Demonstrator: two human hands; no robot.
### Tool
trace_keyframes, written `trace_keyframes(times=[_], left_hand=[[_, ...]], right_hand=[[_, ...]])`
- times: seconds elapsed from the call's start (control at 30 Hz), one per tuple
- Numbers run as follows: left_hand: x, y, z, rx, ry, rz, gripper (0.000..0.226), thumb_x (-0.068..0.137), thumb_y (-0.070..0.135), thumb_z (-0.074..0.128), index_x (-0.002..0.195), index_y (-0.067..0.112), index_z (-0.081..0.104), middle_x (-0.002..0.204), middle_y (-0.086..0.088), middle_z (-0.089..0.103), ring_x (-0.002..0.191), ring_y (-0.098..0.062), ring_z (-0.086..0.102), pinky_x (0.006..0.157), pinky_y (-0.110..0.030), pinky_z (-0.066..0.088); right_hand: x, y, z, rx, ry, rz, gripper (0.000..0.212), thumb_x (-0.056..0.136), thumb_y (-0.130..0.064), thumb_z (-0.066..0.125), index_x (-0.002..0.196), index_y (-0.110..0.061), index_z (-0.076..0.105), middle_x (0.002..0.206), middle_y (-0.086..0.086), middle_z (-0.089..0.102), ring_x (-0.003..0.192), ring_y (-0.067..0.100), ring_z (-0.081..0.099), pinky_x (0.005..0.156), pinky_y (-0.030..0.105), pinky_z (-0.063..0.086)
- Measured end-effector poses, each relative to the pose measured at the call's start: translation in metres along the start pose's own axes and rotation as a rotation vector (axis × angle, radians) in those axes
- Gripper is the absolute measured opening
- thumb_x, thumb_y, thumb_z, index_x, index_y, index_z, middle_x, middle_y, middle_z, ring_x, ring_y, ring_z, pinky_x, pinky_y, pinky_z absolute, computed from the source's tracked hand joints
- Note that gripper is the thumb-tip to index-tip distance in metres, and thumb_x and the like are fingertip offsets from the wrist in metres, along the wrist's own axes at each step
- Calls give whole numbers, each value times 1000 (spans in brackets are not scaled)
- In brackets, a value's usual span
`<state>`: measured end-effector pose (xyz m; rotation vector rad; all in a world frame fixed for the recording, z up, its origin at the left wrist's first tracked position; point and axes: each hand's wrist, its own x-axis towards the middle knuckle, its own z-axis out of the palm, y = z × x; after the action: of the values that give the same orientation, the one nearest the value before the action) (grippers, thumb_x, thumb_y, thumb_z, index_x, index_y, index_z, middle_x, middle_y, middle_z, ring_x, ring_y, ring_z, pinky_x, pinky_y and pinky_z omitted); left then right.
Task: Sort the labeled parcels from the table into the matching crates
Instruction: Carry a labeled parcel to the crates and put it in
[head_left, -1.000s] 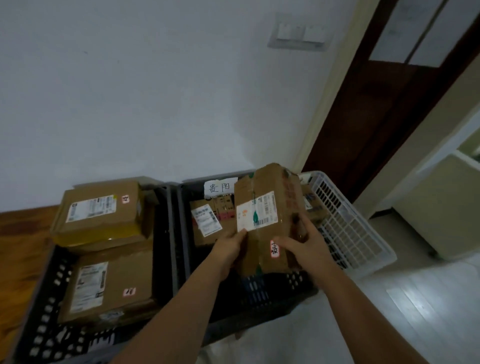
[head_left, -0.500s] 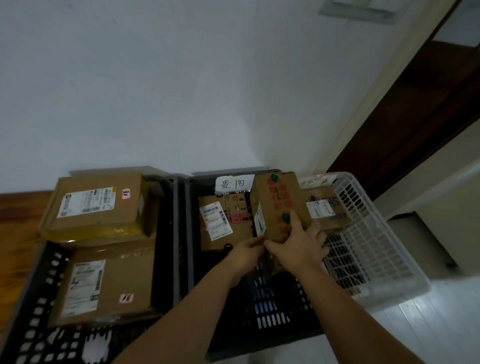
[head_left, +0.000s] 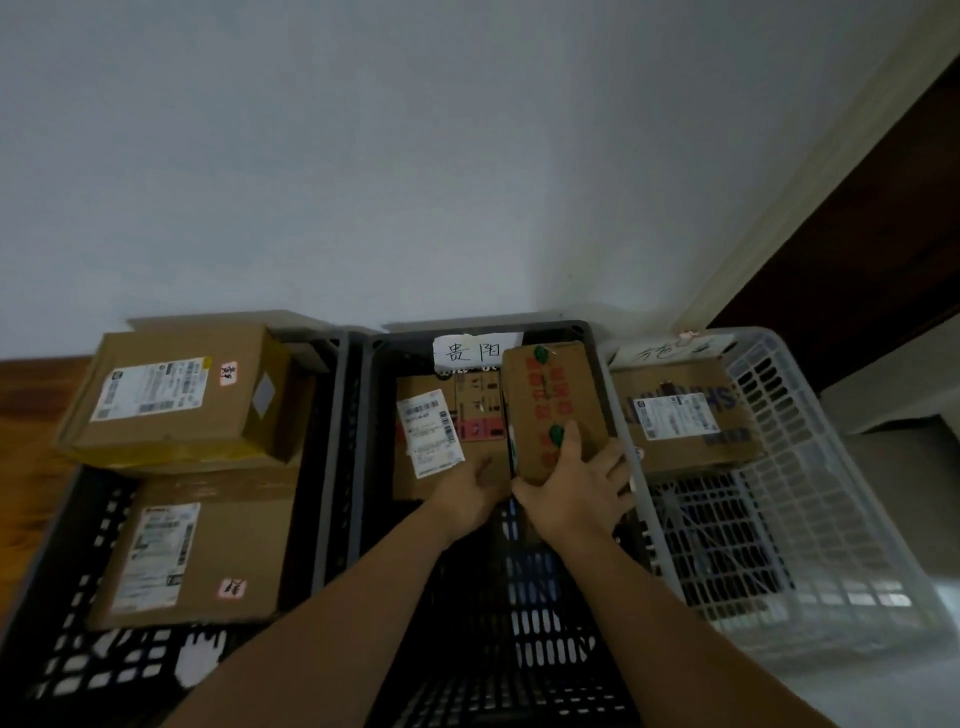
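A brown cardboard parcel (head_left: 553, 405) with red print and green marks stands on edge inside the middle black crate (head_left: 363, 415), against its right wall. My right hand (head_left: 576, 488) grips its near end, fingers over the top face. My left hand (head_left: 470, 488) holds its lower left side, partly hidden behind it. Another labeled parcel (head_left: 447, 431) lies flat in the same crate under a white handwritten tag (head_left: 475, 352).
The left black crate (head_left: 57, 623) holds two stacked brown parcels (head_left: 176, 400) and a flat one (head_left: 202, 551). The right white crate (head_left: 810, 493) holds one parcel (head_left: 685, 421). A white wall stands behind; a dark door (head_left: 883, 218) is at right.
Both hands have lowered the parcel from above the crate down into the middle crate, turning it onto its edge. The view has tilted downward.
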<state>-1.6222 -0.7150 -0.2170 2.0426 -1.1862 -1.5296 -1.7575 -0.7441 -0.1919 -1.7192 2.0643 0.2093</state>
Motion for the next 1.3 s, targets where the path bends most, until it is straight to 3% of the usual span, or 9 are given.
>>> trace_keyframes(times=[0.1, 0.2, 0.27, 0.43, 0.67, 0.9, 1.07, 1.3], left_hand=[[27, -16, 6, 350, 24, 18, 63, 94, 38, 64, 151, 18, 44, 151, -9, 47, 139, -38, 43, 110, -41, 41], [38, -18, 8, 569, -32, -3, 82, 92, 46, 61, 161, 32, 19, 170, -7, 11, 155, -38, 6, 122, -57, 16], [46, -22, 12, 618, -38, 2, 91, 91, 49, 63, 162, 36, 7, 171, -6, -8, 156, -34, -11, 122, -59, 2], [64, -36, 19, 676, -19, 30, 97, 92, 44, 65, 159, 46, -5, 167, -4, -27, 152, -32, -28, 118, -66, -9], [72, -43, 33, 694, 41, 69, 86, 100, 36, 54, 158, 48, -9, 164, -4, -35, 147, -32, -37, 113, -69, -19], [80, -56, 45, 781, 101, 87, 119, 95, 24, 64, 140, 53, -42, 151, -5, -50, 137, -35, -48, 107, -69, -26], [82, -53, 53, 841, 122, 73, 95, 102, 29, 54, 152, 49, -23, 156, -12, -45, 134, -42, -48, 108, -77, -20], [88, -34, 60, 979, 103, -7, 78, 103, 30, 51, 159, 43, -2, 156, -22, -42, 138, -59, -36, 106, -85, -7]], right_hand=[[12, -6, 9, -17, 19, -28, 108, 82, -68, 68, 163, -34, 5, 164, 26, -2, 147, 48, 12, 117, 63, 22], [25, -13, 15, 0, 19, -49, 105, 84, -66, 68, 162, -34, 6, 164, 25, -5, 147, 48, 12, 117, 62, 21], [30, -15, 22, 2, 11, -39, 105, 84, -66, 67, 162, -34, 4, 164, 25, -6, 147, 48, 12, 116, 61, 22], [34, -11, 45, -5, -9, -22, 108, 87, -66, 66, 162, -33, -4, 163, 24, -9, 146, 47, 15, 114, 59, 29], [39, -1, 66, 37, -38, -20, 107, 87, -64, 66, 162, -34, -4, 165, 20, -16, 148, 47, 14, 115, 59, 30], [58, 1, 83, 24, -93, -46, 98, 94, -69, 52, 163, -33, -7, 169, 11, -23, 152, 47, 6, 119, 62, 23], [64, 17, 97, 50, -140, -93, 83, 102, -65, 36, 164, -34, -9, 168, 6, -29, 156, 41, -5, 124, 59, 12], [80, 25, 105, 18, -247, -124, 88, 102, -54, 48, 163, -34, -11, 166, 3, -34, 156, 39, -14, 126, 59, 6]])
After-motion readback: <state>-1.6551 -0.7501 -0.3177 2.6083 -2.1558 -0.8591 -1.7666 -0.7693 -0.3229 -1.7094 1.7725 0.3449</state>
